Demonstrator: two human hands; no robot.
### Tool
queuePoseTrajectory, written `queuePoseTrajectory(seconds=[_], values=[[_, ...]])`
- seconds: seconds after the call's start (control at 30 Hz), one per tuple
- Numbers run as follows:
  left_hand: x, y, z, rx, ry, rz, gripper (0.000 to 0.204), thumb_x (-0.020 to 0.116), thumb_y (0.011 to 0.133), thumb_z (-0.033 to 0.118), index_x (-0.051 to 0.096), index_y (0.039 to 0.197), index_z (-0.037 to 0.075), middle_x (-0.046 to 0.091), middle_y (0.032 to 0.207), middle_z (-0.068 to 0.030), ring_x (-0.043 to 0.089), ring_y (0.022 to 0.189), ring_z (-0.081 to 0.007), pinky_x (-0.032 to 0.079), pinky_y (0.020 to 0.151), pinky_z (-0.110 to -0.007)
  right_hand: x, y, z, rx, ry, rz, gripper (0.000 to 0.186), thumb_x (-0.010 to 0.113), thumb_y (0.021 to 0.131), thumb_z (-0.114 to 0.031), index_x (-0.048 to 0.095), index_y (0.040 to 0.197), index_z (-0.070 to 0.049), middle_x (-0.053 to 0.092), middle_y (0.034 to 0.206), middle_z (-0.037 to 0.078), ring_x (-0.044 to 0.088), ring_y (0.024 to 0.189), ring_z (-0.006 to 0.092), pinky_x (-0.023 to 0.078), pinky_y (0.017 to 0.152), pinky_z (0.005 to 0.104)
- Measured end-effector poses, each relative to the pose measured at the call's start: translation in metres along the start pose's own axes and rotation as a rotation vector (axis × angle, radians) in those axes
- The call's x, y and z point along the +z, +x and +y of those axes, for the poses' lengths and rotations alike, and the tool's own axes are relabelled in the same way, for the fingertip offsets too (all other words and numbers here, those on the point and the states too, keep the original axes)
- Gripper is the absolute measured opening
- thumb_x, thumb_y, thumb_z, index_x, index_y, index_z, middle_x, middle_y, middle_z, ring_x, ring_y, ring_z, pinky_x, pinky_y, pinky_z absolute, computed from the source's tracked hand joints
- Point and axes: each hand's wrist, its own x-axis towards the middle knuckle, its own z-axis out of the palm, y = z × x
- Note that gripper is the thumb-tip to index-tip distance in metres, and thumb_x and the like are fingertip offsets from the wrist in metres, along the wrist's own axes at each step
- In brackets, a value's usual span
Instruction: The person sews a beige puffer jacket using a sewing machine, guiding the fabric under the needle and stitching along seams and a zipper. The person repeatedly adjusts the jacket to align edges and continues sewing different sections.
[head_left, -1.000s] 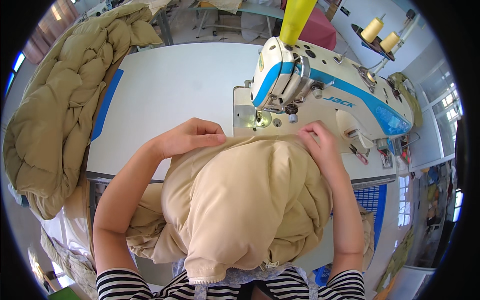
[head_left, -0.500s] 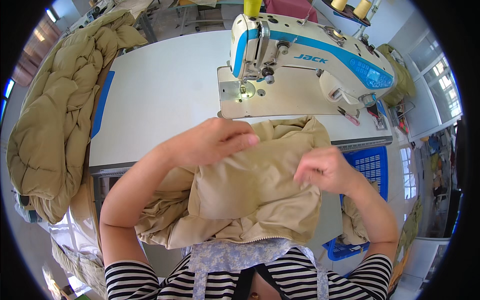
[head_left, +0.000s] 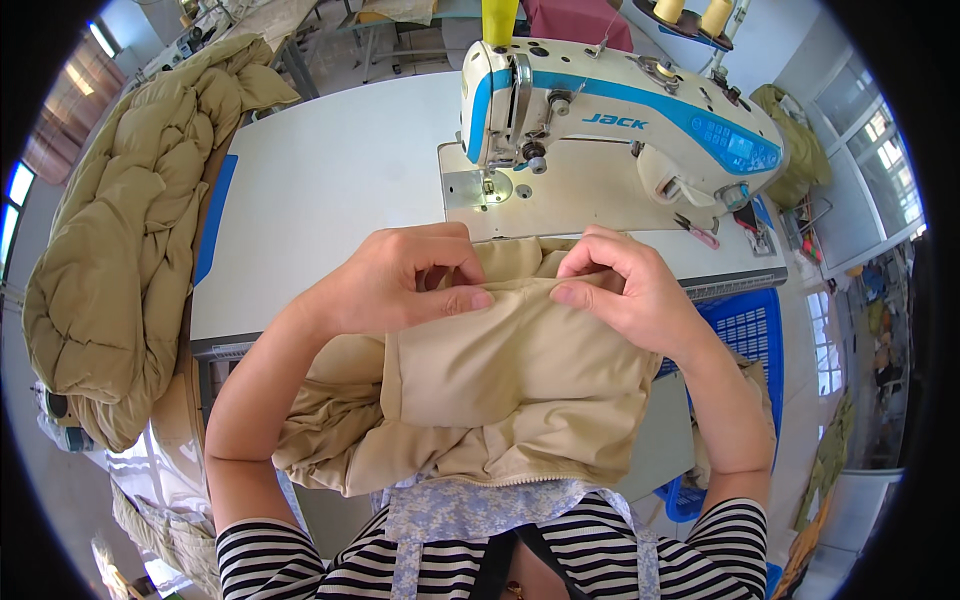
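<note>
A khaki jacket (head_left: 480, 370) lies gathered over the front edge of the sewing table and my lap, its zipper teeth along the near edge. My left hand (head_left: 415, 280) pinches the far edge of its smooth panel between thumb and fingers. A short way to the right, my right hand (head_left: 620, 285) pinches the same edge. Between the two hands the cloth shows a small crease. Just beyond stands a white and blue sewing machine (head_left: 620, 120), its needle area lit and no cloth under the presser foot.
Puffy khaki garments (head_left: 110, 240) are heaped at the left of the white tabletop (head_left: 320, 180). Pink-handled snips (head_left: 698, 232) lie by the machine's base. A blue plastic basket (head_left: 745, 330) holding khaki cloth stands low on the right. Thread cones (head_left: 716, 16) sit at the back right.
My right hand has moved up and left onto the panel's far edge. My left hand has shifted slightly, and both hands now pinch the cloth.
</note>
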Motion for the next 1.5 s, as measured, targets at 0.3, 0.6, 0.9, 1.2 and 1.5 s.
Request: queuePoseTrajectory(seconds=[0.3, 0.6, 0.9, 1.2, 1.5], values=[[0.009, -0.017, 0.01, -0.011, 0.087, 0.141, 0.018, 0.077, 0.089, 0.012, 0.065, 0.096, 0.001, 0.06, 0.083, -0.0038, 0.054, 0.07, -0.0134, 0.045, 0.063, -0.031, 0.01, 0.001, -0.004, -0.203, -0.25, 0.051, 0.025, 0.078, 0.087, -0.02, 0.061, 0.09, -0.002, 0.054, 0.087, 0.007, 0.057, 0.076, 0.0222, 0.047, 0.064, 0.0343], [-0.005, -0.024, 0.013, 0.073, 0.192, 0.191, 0.015, 0.079, 0.085, 0.008, 0.068, 0.094, 0.001, 0.064, 0.084, -0.0075, 0.057, 0.071, -0.0211, 0.046, 0.064, -0.033, 0.015, 0.004, -0.02, -0.159, -0.223, 0.093, 0.022, 0.078, 0.087, -0.02, 0.066, 0.095, -0.005, 0.056, 0.085, 0.004, 0.055, 0.068, 0.0162, 0.046, 0.06, 0.0304], [0.013, -0.008, 0.023, 0.161, 0.384, 0.279, 0.017, 0.076, 0.087, 0.021, 0.068, 0.091, 0.007, 0.066, 0.085, -0.0065, 0.065, 0.079, -0.0277, 0.052, 0.066, -0.037, 0.015, 0.009, -0.01, -0.146, -0.186, 0.074, 0.018, 0.08, 0.086, -0.016, 0.067, 0.09, -0.004, 0.056, 0.084, 0.003, 0.056, 0.068, 0.0139, 0.046, 0.059, 0.0288], [0.028, 0.004, 0.016, 0.021, 0.11, 0.31, 0.012, 0.074, 0.087, 0.008, 0.066, 0.092, 0.002, 0.061, 0.082, -0.0074, 0.056, 0.066, -0.0192, 0.047, 0.062, -0.031, 0.015, 0.015, -0.01, -0.015, -0.033, 0.053, 0.016, 0.078, 0.087, -0.011, 0.066, 0.092, -0.002, 0.053, 0.086, 0.003, 0.054, 0.071, 0.0117, 0.046, 0.063, 0.027], [0.022, 0.028, -0.032, -0.215, 0.016, 0.266, 0.016, 0.071, 0.09, 0.018, 0.071, 0.095, 0.002, 0.069, 0.082, -0.0075, 0.059, 0.07, -0.0187, 0.05, 0.068, -0.032, 0.015, 0.042, 0.02, 0.207, -0.261, 0.102, 0.027, 0.072, 0.091, -0.031, 0.069, 0.091, -0.005, 0.066, 0.082, 0.007, 0.064, 0.073, 0.0188, 0.049, 0.066, 0.0321]])
